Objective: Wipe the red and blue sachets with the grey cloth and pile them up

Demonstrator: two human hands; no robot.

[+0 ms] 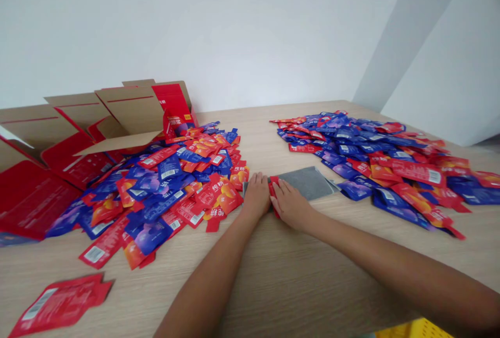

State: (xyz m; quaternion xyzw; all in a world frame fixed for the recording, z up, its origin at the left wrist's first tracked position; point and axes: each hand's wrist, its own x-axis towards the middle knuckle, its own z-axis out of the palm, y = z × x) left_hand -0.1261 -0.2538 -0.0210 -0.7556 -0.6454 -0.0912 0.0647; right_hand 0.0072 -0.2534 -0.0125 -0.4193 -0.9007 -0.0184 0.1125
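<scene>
My left hand [257, 196] and my right hand [289, 202] lie side by side at the middle of the wooden table [273, 275], both pressing down on a small stack of flat packets. The stack shows a grey silver face [308, 182] beyond my fingers and a red edge [272, 187] between the two hands. My left hand's fingers are curled over the stack's near left end. My right hand's fingers lie flatter across it. A big heap of red and blue packets [172, 187] spreads to the left, another heap [390, 161] to the right.
Open cardboard boxes with red printed sides [117, 114] stand at the back left. A few red packets [58, 304] lie alone near the front left edge. Something yellow [414, 330] shows below the table's front edge. A white wall rises behind.
</scene>
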